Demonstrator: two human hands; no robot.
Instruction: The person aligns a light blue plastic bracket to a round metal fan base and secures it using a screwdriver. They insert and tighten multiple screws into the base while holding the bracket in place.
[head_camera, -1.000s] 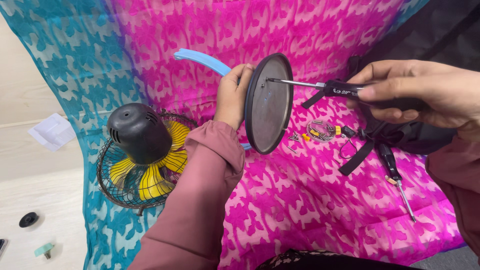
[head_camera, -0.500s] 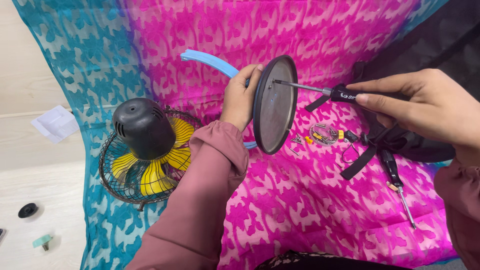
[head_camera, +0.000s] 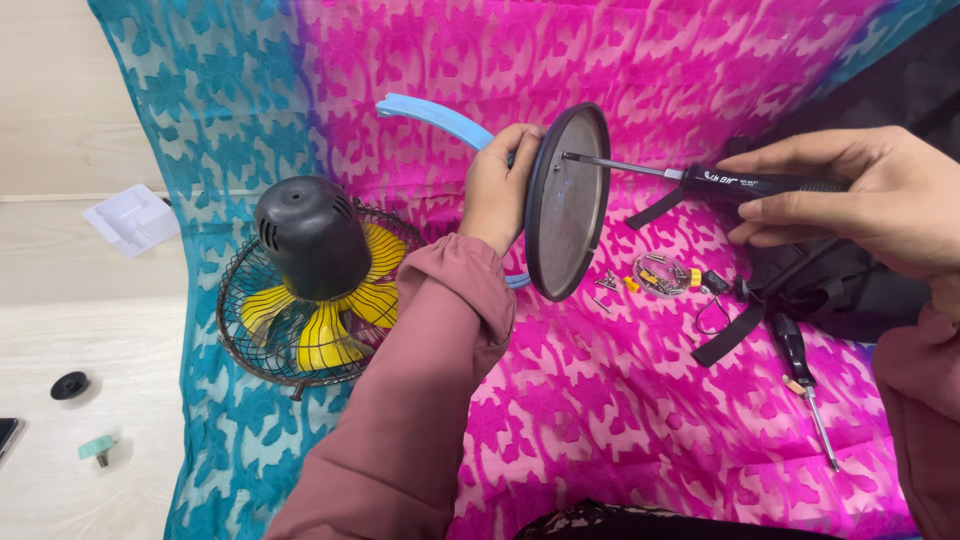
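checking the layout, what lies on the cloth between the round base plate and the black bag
Head view: a small heap of loose screws lies between the round base plate and the black bag.

Pale floor (head_camera: 90, 290) carries patterned cloth (head_camera: 640, 400), black knob (head_camera: 70, 385), perhaps a packet (head_camera: 130, 220)

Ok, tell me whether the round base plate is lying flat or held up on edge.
On edge. The left hand grips the round base plate by its rim, off the cloth, its flat face toward the screwdriver in the right hand.
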